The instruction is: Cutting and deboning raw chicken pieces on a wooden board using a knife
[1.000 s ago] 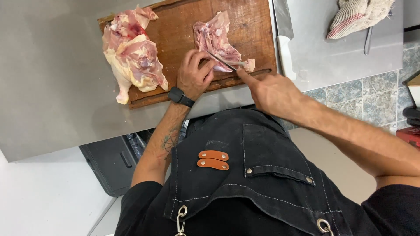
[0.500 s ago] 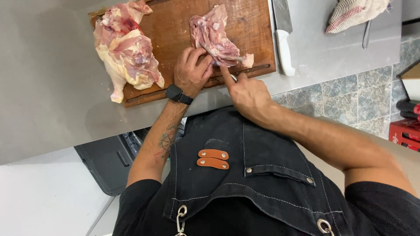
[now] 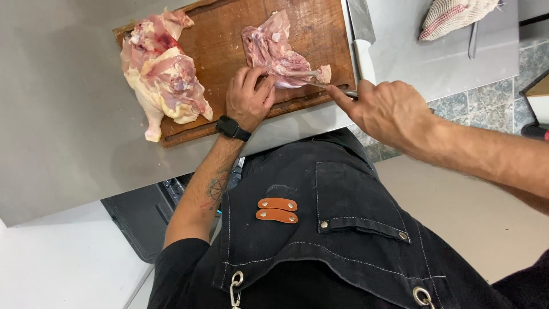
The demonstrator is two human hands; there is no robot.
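Overhead, head view. Left hand (image 3: 249,98) lies on the cutting board (image 3: 217,40), fingers curled, fingertips pressing the near edge of the small chicken piece (image 3: 274,50). Grip: closed down on the meat, pinning rather than lifting. Black watch (image 3: 233,127) on that wrist; tattoo on the forearm.

Right hand (image 3: 389,109) sits just off the board's right end, fist closed around a knife (image 3: 329,87). Forefinger stretched along the handle. Thin blade runs left from the fist and meets the small piece at its lower right corner, just beside the left fingertips. Handle hidden in the fist.

Small piece: pink, raw, flattish, pale bone and skin showing, a whitish knob at the right tip. It lies on the right half of the board, directly beyond the left hand and left of the right hand.

Large chicken piece (image 3: 163,74): on the left end of the board, well apart from both hands. Yellowish skin, red patches, one leg end hanging over the board's near edge.

Board is brown wood with a groove along the rim, set on a grey steel worktop (image 3: 63,114). Second knife (image 3: 362,40), white handle, lies on the worktop just right of the board. Striped cloth (image 3: 454,17) at far right. Black apron (image 3: 320,229) fills the lower view.
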